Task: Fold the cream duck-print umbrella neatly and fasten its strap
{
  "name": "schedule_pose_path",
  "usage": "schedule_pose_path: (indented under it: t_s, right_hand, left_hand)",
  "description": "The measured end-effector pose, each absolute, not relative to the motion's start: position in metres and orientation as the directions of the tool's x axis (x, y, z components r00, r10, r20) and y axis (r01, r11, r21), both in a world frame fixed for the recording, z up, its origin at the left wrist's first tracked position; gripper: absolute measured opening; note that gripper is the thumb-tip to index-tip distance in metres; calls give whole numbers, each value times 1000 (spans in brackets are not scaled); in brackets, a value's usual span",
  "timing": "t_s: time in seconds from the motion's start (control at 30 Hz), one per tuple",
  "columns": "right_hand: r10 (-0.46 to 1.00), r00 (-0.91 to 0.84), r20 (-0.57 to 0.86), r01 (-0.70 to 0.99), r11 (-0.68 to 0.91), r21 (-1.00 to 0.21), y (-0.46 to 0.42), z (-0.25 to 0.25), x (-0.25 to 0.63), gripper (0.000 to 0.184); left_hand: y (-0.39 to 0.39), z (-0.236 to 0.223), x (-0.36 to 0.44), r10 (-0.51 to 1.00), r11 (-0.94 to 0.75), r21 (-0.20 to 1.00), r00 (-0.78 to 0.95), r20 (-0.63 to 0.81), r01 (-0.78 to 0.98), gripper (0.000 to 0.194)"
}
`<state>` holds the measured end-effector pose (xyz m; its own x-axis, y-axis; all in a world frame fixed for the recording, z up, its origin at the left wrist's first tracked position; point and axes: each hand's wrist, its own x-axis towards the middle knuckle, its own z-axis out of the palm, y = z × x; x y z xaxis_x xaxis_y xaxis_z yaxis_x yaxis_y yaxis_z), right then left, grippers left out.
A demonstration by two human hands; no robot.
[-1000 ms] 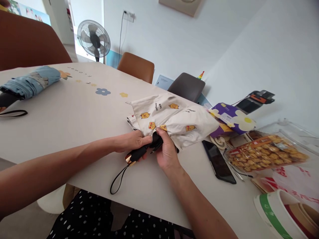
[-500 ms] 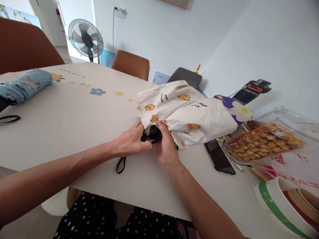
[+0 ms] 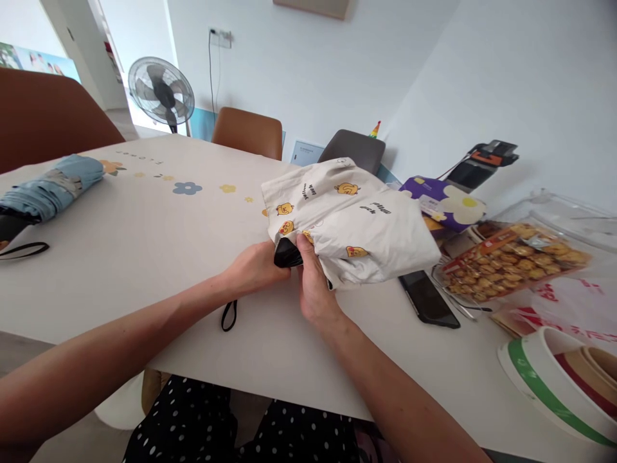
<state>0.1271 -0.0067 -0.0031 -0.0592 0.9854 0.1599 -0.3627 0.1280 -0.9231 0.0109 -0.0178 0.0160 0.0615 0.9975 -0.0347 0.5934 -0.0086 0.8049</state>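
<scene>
A cream umbrella (image 3: 385,225) printed with yellow chicks lies loosely folded over the table in front of me, its fabric bunched toward my hands. My left hand (image 3: 258,267) is closed at its near end, where a black wrist strap (image 3: 229,316) hangs below; the handle itself is mostly hidden by the hand. My right hand (image 3: 315,286) grips the gathered cloth, thumb on top and fingers underneath. Black folds (image 3: 288,253) of the umbrella show between the two hands. To the far left lies a rolled light-blue umbrella (image 3: 58,185) with a black handle and strap.
Right of the cream umbrella are a phone (image 3: 429,300), a bag of biscuits (image 3: 511,263), a purple tissue pack (image 3: 443,200) and rolls of tape (image 3: 554,379). Chairs (image 3: 248,134) stand beyond the white table (image 3: 120,257). A fan (image 3: 161,93) is at the back left.
The cream fabric's far right end has drawn in toward the left, uncovering more of the purple pack. My hands stay on the umbrella, and the view has shifted slightly.
</scene>
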Motion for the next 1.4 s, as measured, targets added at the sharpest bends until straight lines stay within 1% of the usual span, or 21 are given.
schedule_pose_path:
  t_s: [0.1, 0.17, 0.27, 0.37, 0.43, 0.5, 0.57, 0.6, 0.67, 0.7, 0.73, 0.77, 0.8, 0.87, 0.97, 1.17, 1.23, 1.3, 1.4]
  right_hand:
    - [988, -40, 147, -336, 125, -933, -7, -4, 127, 43]
    - [988, -18, 154, -321, 140, -937, -8, -4, 126, 43]
    - [988, -16, 156, -306, 143, -941, -10, -3, 124, 40]
    - [983, -37, 179, -286, 162, -945, -11, 0, 124, 38]
    - [975, -55, 215, -272, 192, -943, -13, 4, 125, 34]
    - [958, -137, 250, -245, 211, -946, -14, 8, 127, 26]
    - [932, -255, 257, -177, 216, -960, -15, 11, 129, 19]
    - [921, -296, 253, -142, 219, -965, -16, 11, 130, 18]
    - [918, -304, 256, -108, 234, -966, -16, 10, 131, 19]
    - [923, -274, 271, -118, 248, -962, -16, 8, 131, 27]
    - [930, -240, 278, -125, 254, -959, -15, 7, 132, 36]
    - [940, -211, 268, -116, 249, -962, -15, 6, 132, 41]
    - [949, -186, 254, -102, 239, -966, -15, 6, 133, 42]
    - [963, -142, 231, -75, 222, -972, -15, 8, 134, 35]
    - [965, -105, 240, -56, 235, -970, -17, 12, 136, 25]
    - [949, -112, 295, 14, 298, -954, -18, 13, 139, 22]
    - [935, -113, 337, 69, 346, -936, -19, 12, 139, 21]
    - [903, -99, 418, 168, 429, -888, -19, 13, 141, 19]
    - [810, -113, 576, 357, 574, -737, -18, 17, 142, 12]
  left_hand:
    - [-17, 18, 7, 991, 46, 800, 74, -113, 599, 15]
    - [-16, 19, 4, 984, 65, 821, 100, -147, 568, 15]
    - [-14, 22, -1, 962, 87, 862, 181, -203, 500, 16]
    - [-12, 22, -5, 924, 178, 861, 221, -313, 476, 18]
    - [-13, 20, -6, 910, 234, 867, 213, -354, 441, 21]
    - [-14, 18, -5, 922, 248, 916, 215, -323, 316, 23]
    - [-17, 16, -3, 919, 282, 956, 264, -295, 86, 21]
    - [-17, 15, -3, 906, 322, 945, 309, -291, -54, 22]
    - [-17, 15, -5, 867, 425, 851, 408, -286, -307, 27]
    - [-15, 15, -7, 853, 466, 789, 439, -282, -399, 30]
    - [-13, 15, -10, 848, 490, 736, 451, -279, -467, 32]
    - [-11, 15, -13, 850, 499, 697, 448, -277, -515, 33]
    - [-9, 15, -16, 855, 499, 672, 437, -279, -547, 33]
    - [-5, 13, -21, 868, 486, 650, 407, -283, -584, 32]
    - [-2, 10, -22, 880, 468, 659, 377, -288, -589, 30]
    - [-7, 9, -11, 907, 418, 774, 260, -330, -475, 26]
    - [-9, 10, -9, 916, 401, 802, 214, -339, -443, 23]
    - [-10, 9, -7, 925, 380, 824, 188, -331, -421, 21]
    - [-10, 6, -4, 937, 349, 855, 162, -310, -383, 20]
